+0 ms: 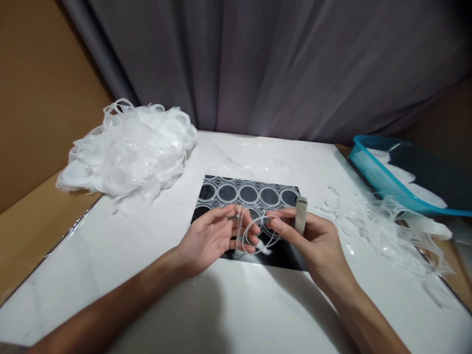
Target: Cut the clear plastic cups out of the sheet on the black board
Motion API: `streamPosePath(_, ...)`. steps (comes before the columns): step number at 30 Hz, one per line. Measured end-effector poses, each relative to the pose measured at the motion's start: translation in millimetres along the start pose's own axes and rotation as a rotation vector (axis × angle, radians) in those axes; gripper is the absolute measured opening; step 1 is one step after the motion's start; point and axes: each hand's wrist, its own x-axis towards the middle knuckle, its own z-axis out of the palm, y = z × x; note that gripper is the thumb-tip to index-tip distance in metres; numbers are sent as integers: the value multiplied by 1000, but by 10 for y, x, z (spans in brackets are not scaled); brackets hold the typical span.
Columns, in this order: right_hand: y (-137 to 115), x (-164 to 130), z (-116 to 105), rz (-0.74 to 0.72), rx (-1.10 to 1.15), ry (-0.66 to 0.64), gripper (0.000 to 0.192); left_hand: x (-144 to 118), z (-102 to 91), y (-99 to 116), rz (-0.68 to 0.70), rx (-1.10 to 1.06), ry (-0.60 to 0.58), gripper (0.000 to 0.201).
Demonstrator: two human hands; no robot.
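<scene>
Some thin white rings hang between the left hand and the right hand near the centre of the frame; an uneven pull could stretch or tangle them. The grey stick tucked in the right hand might slip or snag a loop, since its thumb and fingertips are busy pinching the rings. The left hand lies palm up, fingers spread and half curled against the loops without a firm grip. The forearms reach from the lower corners.
</scene>
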Motion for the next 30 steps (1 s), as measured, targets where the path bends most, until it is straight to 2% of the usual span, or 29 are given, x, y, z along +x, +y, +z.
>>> streamPosePath(5,37,14,-6,18,30,-30,27,-4,-12,24,-16,-14,-11,45)
streamPosePath(10,42,8,-8,36,47,-34,26,-6,-10,24,-17,-41,-24,43)
streamPosePath(16,60,4,-9,37,52,-52,26,-21,0,12,-4,110,83,21)
streamPosePath(19,51,8,-4,42,58,-62,26,-18,7,6,-9,152,112,18)
streamPosePath(21,26,8,0,20,34,-90,26,-14,9,1,-7,167,125,19)
streamPosePath(26,-56,-2,23,-93,-66,-272,18,0,-9,0,-9,155,138,21)
streamPosePath(30,-51,-13,29,-144,-50,-241,12,14,-40,14,-24,129,133,29)
